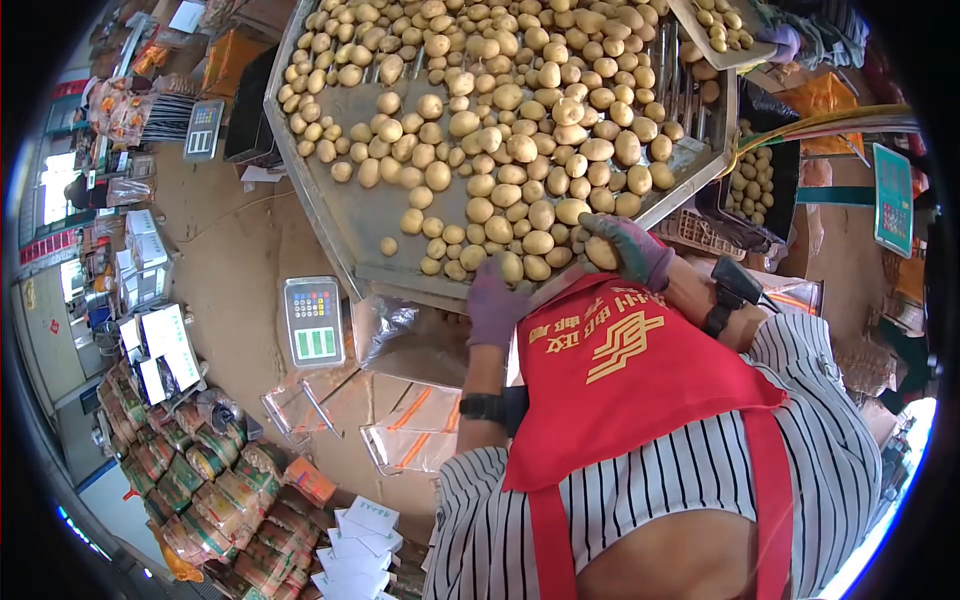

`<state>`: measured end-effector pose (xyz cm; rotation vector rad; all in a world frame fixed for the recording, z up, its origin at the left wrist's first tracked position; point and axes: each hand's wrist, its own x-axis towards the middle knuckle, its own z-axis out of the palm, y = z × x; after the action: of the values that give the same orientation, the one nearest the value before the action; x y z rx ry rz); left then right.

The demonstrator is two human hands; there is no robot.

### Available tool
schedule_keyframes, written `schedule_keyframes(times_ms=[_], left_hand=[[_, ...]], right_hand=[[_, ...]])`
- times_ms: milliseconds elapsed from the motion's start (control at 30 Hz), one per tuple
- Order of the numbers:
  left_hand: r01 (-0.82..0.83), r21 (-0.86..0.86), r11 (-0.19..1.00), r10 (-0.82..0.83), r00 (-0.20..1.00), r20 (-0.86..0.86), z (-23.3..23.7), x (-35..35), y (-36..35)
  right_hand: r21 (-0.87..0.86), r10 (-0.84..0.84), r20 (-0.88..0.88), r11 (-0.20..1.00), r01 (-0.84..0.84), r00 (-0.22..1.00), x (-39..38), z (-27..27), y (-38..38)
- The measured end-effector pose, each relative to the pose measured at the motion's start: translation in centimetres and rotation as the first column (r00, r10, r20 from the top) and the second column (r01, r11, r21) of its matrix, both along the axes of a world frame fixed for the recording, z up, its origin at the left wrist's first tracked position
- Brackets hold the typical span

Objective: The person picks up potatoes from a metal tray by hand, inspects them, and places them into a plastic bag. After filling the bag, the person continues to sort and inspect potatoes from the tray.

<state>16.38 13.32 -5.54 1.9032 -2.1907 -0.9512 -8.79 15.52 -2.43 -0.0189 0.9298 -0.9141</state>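
Note:
A layer of potatoes [521, 148] covers much of a metal sorting table [345, 225] in front of me. My left hand [495, 308], in a purple glove, reaches over the table's near edge. Its fingers and thumb are apart, against potatoes, with none clearly gripped. My right hand [640, 252], in a grey and purple glove, is farther right at the same edge. Its fingers curve around a larger potato [601, 253] on the palm side, and the fingertips reach toward neighbouring potatoes. Below the near edge, between my arms and the scale, sits an open carton [420, 345] with a plastic liner.
A digital scale [315, 322] is left of the carton. Another person's gloved hand [782, 42] is by a tray of potatoes [722, 28] at the upper right. A dark crate [750, 190] holds potatoes. Stacked packed bags [210, 470] and white boxes [360, 545] stand lower left.

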Motion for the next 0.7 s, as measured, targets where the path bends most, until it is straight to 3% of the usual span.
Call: schedule_keyframes(times_ms=[33,167,200,233,267,300,333,367,400,433,467,533,567,633,667,700], left_hand=[[0.170,-0.076,0.983,-0.143,0.950,0.276,-0.4,-0.8,0.6],[0.073,0.115,0.991,-0.109,0.928,0.357,1.2,-2.3,-0.4],[-0.020,0.157,0.987,0.019,1.000,0.009,0.1,-0.8,-0.2],[-0.088,0.228,0.970,0.161,0.931,-0.328,0.3,-0.2,-0.3],[-0.083,0.228,0.970,0.155,0.934,-0.321,0.3,0.1,0.0],[-0.010,0.407,0.913,0.295,0.706,-0.644,0.5,0.2,0.5],[0.135,0.527,0.839,0.455,0.357,-0.816,1.2,-0.1,0.6],[0.142,0.524,0.840,0.448,0.362,-0.817,2.0,-0.5,0.5],[0.212,0.672,0.710,0.665,0.113,-0.738,2.8,-1.0,0.4],[0.328,0.765,0.554,0.828,-0.119,-0.548,3.7,-1.9,0.2],[0.343,0.763,0.549,0.830,-0.111,-0.547,4.5,-3.2,0.2],[0.186,0.666,0.723,0.647,0.159,-0.746,6.1,-5.9,0.4],[0.197,0.667,0.719,0.647,0.162,-0.745,6.6,-6.2,0.1],[0.407,0.574,0.711,0.231,0.635,-0.737,7.5,-5.6,-0.6],[0.392,0.520,0.759,0.257,0.554,-0.792,7.4,-5.8,-0.2],[0.395,0.521,0.757,0.253,0.558,-0.790,5.8,-5.0,-0.3]], right_hand=[[0.003,0.000,0.000,1.000,0.000,1.000,-0.4,0.0,0.1],[-0.061,0.011,0.028,0.998,-0.009,1.000,-1.4,0.8,0.7],[-0.102,0.071,-0.054,0.992,-0.076,0.996,-1.5,1.5,0.8],[-0.138,0.123,-0.134,0.980,-0.142,0.983,-1.4,2.0,0.7],[-0.138,0.117,-0.126,0.981,-0.134,0.985,-1.3,1.8,0.9],[-0.180,0.115,-0.075,0.975,-0.127,0.990,-1.3,1.5,1.3],[-0.225,0.114,-0.028,0.967,-0.117,0.993,-1.3,1.2,1.4],[-0.229,0.104,-0.028,0.968,-0.107,0.994,-1.3,1.1,1.4],[-0.299,0.162,-0.015,0.941,-0.160,0.987,-1.4,1.0,1.4],[-0.366,0.219,-0.012,0.907,-0.208,0.976,-1.5,0.9,1.5],[-0.315,0.211,0.081,0.933,-0.175,0.974,-1.5,1.0,1.6],[-0.267,0.184,0.088,0.951,-0.155,0.979,-1.5,2.8,1.7],[-0.220,0.175,0.107,0.964,-0.148,0.979,-1.6,3.5,1.8],[-0.194,0.157,0.058,0.970,-0.144,0.986,-2.5,2.8,2.6],[-0.237,0.130,0.087,0.966,-0.106,0.988,-3.8,1.6,3.4],[-0.279,0.102,0.115,0.958,-0.067,0.988,-5.2,0.5,4.4]])
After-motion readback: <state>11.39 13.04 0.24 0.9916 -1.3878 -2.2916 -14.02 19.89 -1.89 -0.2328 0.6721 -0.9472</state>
